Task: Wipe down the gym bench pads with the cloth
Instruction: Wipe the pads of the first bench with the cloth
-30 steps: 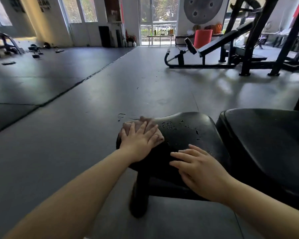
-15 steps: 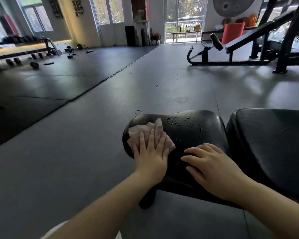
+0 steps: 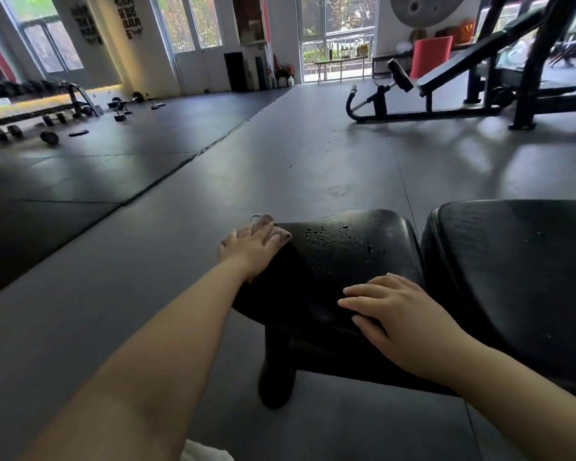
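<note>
Wiping step: left hand [image 3: 251, 246] pressed the cloth [image 3: 269, 221] flat, fingers straight, at frame centre; right hand [image 3: 403, 314] rested open on the seat pad [image 3: 346, 257]. Next: sweep droplets [image 3: 330, 235].

Dark lettering on far wall [image 3: 128, 16]: blurred, unreadable.

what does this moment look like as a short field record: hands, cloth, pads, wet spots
left hand: fingers straight, pressing the cloth flat on the far left corner of the small pad
cloth: pinkish, mostly hidden under the hand, only its far edge shows
right hand: fingers straight, resting on the near edge of the small pad, holds nothing
small pad: black, on a dark post
droplets: beaded on the small pad's top, right of the cloth, not yet wiped
large pad: black, right of the small pad, a narrow gap between them
</note>
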The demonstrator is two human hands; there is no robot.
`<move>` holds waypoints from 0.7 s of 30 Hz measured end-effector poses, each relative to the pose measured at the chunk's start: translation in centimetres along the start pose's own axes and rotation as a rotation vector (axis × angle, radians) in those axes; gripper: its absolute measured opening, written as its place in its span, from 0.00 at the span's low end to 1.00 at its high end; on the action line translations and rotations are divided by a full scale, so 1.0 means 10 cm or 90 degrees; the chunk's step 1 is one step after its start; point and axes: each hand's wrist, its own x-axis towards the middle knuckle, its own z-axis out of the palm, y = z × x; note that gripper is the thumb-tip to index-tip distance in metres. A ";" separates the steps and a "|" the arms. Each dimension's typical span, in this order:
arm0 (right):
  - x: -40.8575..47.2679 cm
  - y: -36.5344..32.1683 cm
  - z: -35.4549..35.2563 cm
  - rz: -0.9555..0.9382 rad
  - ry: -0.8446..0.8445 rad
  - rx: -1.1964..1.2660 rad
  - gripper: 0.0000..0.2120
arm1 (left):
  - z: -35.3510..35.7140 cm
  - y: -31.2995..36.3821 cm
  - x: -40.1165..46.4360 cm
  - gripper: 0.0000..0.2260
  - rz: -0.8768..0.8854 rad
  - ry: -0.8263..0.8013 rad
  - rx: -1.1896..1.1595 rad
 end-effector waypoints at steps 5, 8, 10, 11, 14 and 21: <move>-0.02 -0.01 -0.02 0.019 -0.019 -0.003 0.17 | 0.13 -0.01 -0.06 0.23 -0.075 0.064 -0.024; -0.03 -0.02 -0.03 0.016 -0.025 -0.001 0.17 | 0.25 0.06 -0.42 0.22 -0.117 0.161 -0.075; -0.04 -0.02 -0.03 0.016 -0.031 0.004 0.17 | 0.33 0.20 -0.67 0.22 -0.129 0.204 -0.114; -0.03 -0.02 -0.04 0.016 -0.031 0.008 0.17 | 0.40 0.30 -0.79 0.22 -0.126 0.207 -0.128; -0.01 -0.04 -0.04 0.015 -0.035 0.004 0.18 | 0.66 0.55 -1.10 0.24 -0.012 0.233 -0.151; -0.03 -0.06 -0.04 0.020 -0.027 -0.016 0.19 | 0.58 -0.01 -0.82 0.29 0.132 0.206 -0.028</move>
